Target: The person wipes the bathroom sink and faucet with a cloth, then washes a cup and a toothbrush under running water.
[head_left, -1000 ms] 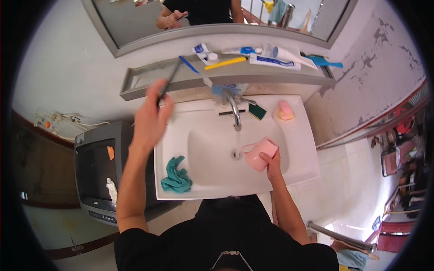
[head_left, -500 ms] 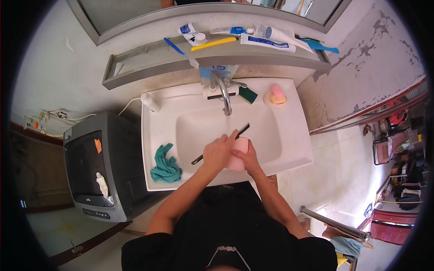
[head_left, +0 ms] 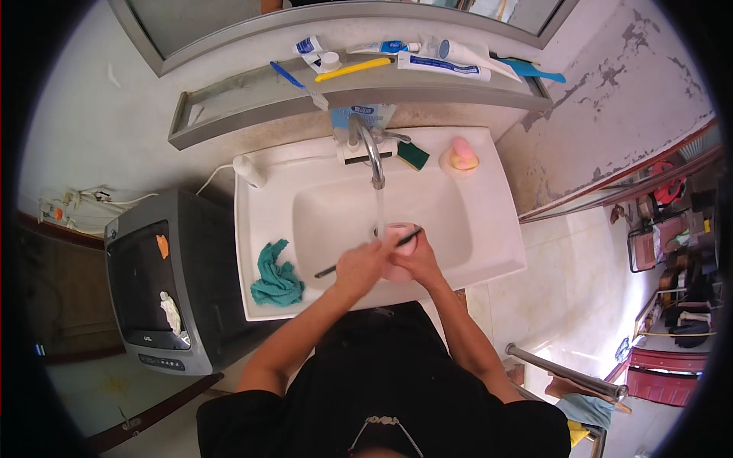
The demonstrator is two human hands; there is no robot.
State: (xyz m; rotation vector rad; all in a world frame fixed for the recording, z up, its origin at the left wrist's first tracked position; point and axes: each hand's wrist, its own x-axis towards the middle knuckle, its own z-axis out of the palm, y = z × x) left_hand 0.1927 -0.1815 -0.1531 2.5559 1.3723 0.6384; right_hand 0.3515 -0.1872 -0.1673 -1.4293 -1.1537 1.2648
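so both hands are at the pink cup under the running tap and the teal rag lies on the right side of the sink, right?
Not quite: the teal rag lies on the left side of the sink, as the head view shows. The rest holds: the left hand and right hand are at the pink cup under the running tap.

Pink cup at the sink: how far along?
Done: tap running, pink cup under the stream. In hand: right hand holds the cup, left hand works a dark brush across it. Left: water not yet off; cup not set down.
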